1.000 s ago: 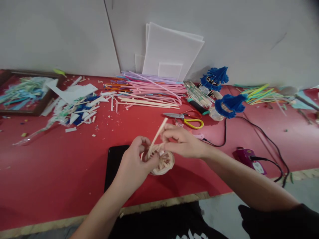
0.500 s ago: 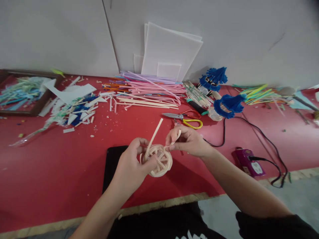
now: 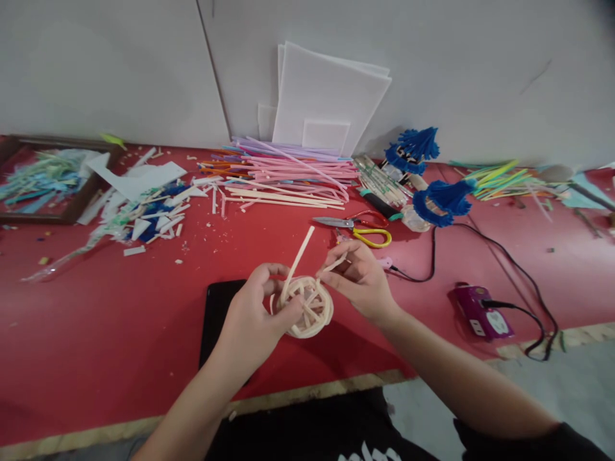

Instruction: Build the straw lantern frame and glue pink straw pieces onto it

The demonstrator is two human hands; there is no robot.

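Observation:
A small round woven piece [image 3: 314, 314], made of cream strips with spokes and a coiled rim, is held above the red table. My left hand [image 3: 262, 307] grips its left side, thumb over the front. One long cream strip [image 3: 298, 259] sticks up from it beside the left fingers. My right hand [image 3: 358, 278] pinches a loose cream strip [image 3: 334, 262] at the piece's upper right edge. The lower ends of the left fingers are hidden behind the piece. Scissors [image 3: 353, 224] with red and yellow handles lie just beyond the right hand.
Bundles of pink and purple sticks [image 3: 298, 169] lie along the wall. Blue fringed ornaments [image 3: 442, 202] stand at the right. A black tablet-like slab [image 3: 216, 314] lies under the left hand. A purple power box [image 3: 483, 310] with a black cord sits right. Scraps [image 3: 148, 218] cover the left.
My right hand has turned slightly and its fingers have shifted along the loose strip, which now lies flatter. My left hand and the woven piece are almost unmoved.

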